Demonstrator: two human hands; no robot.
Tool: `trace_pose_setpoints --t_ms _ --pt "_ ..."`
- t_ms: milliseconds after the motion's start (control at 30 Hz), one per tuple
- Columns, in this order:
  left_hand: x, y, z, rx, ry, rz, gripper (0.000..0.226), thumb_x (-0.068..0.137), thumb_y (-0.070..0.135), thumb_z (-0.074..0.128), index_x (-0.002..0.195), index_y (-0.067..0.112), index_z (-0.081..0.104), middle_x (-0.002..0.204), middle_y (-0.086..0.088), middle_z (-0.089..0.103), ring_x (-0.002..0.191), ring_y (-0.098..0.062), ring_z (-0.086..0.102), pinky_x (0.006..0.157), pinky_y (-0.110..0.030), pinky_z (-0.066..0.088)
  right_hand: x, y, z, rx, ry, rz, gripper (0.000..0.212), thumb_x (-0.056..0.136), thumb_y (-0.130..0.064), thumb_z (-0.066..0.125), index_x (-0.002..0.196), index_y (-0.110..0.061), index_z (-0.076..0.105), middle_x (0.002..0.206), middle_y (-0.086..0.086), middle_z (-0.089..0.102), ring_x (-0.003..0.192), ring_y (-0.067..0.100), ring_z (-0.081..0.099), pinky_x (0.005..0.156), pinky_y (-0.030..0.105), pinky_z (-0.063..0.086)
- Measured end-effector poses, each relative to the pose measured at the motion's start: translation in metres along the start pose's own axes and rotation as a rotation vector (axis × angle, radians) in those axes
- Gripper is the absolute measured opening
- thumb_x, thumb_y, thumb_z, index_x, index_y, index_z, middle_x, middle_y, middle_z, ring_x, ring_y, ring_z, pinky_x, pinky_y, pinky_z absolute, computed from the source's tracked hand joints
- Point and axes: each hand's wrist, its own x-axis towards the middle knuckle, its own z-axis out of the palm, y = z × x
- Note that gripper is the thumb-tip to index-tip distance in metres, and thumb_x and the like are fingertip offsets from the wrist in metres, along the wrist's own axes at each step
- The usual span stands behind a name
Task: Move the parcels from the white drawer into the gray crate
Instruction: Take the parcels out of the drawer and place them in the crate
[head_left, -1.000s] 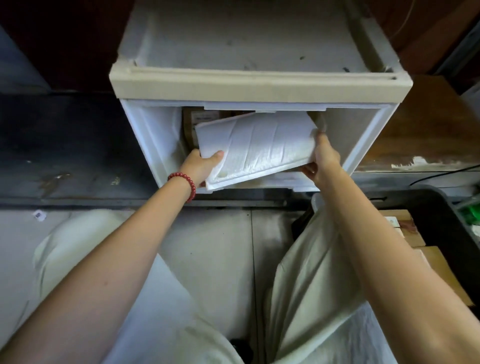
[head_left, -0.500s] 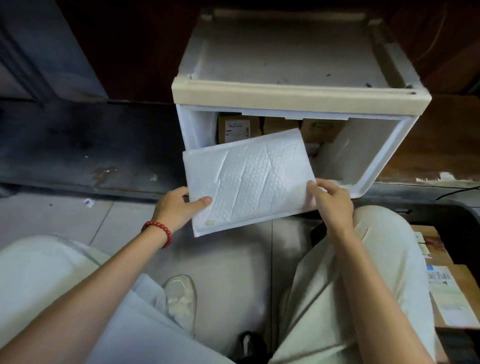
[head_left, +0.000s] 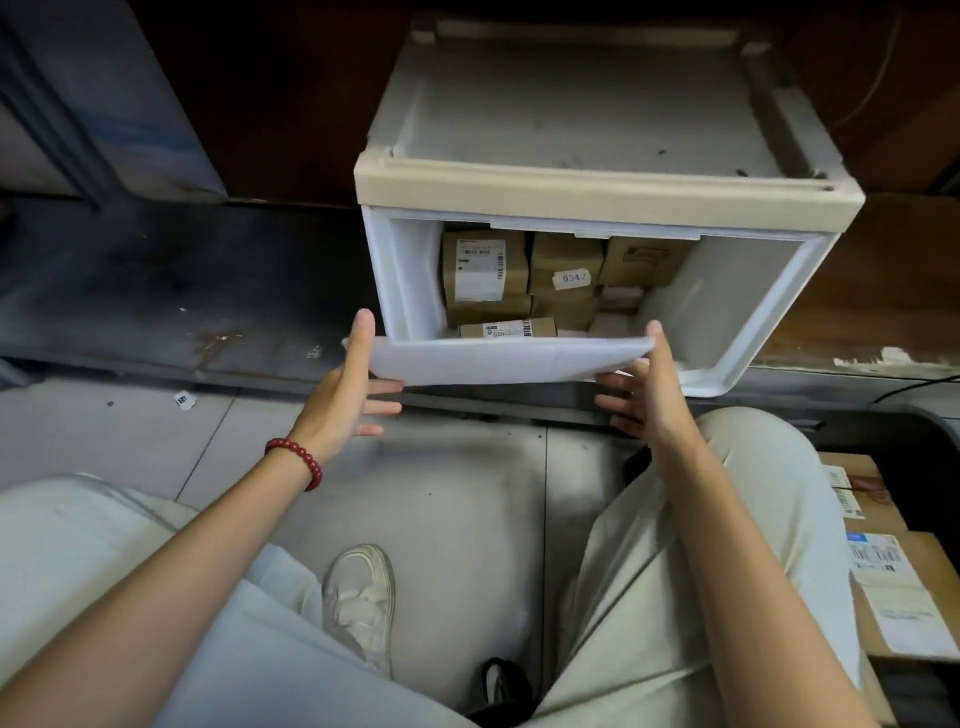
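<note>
A white padded mailer (head_left: 511, 359) lies nearly flat in the air just in front of the white drawer (head_left: 753, 338), seen almost edge-on. My left hand (head_left: 348, 387) grips its left end, thumb on top. My right hand (head_left: 647, 395) holds its right end the same way. Inside the drawer stand several brown cardboard parcels (head_left: 485, 270) with white labels, one marked 0342 (head_left: 569, 278). The gray crate (head_left: 930, 447) shows at the right edge, with labelled cardboard boxes (head_left: 904, 597) in it.
The drawer sits in a cream-topped cabinet (head_left: 608, 187) on a dark ledge (head_left: 182, 291). Below are pale floor tiles (head_left: 457, 509), my knees in light trousers, and a white shoe (head_left: 358, 597). A black cable (head_left: 914, 387) runs at the right.
The mailer came out of the drawer toward me and tipped from upright to almost flat. Both hands moved with it, still holding its ends. The view shifted, showing more of the drawer's inside.
</note>
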Motion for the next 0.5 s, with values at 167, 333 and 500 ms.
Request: trace_pose_setpoints --t_ms 167,333,500 --pt "0.007 -0.005 -0.001 -0.060 -0.055 -0.048 0.052 0.090 0.058 0.046 0.128 0.023 0.051 0.120 -0.004 0.063 0.098 -0.017 0.066 0.072 -0.031 0.054 0.000 0.002 -0.005 0.118 -0.050 0.086 0.026 0.088 -0.036 0.061 0.110 -0.021 0.062 0.112 0.005 0.067 0.085 0.018 0.070 0.064 0.027 0.053" --pt "0.016 -0.012 -0.003 -0.034 -0.077 0.024 0.053 0.090 0.030 0.064 0.140 0.028 0.045 0.128 0.001 0.058 0.106 -0.015 0.062 0.079 -0.030 0.055 -0.004 0.002 -0.005 0.175 -0.025 0.113 0.049 0.093 -0.009 0.058 0.139 -0.011 0.042 0.126 0.008 0.050 0.086 0.017 0.060 0.059 0.029 0.057" --pt "0.010 -0.018 -0.001 0.134 -0.102 0.091 0.072 0.083 0.023 0.072 0.145 0.027 0.035 0.130 0.006 0.053 0.116 -0.016 0.053 0.081 -0.024 0.050 -0.010 0.005 -0.003 -0.254 -0.025 -0.047 0.040 0.098 -0.007 0.048 0.137 -0.005 0.043 0.131 0.002 0.054 0.106 0.023 0.058 0.086 0.031 0.048"
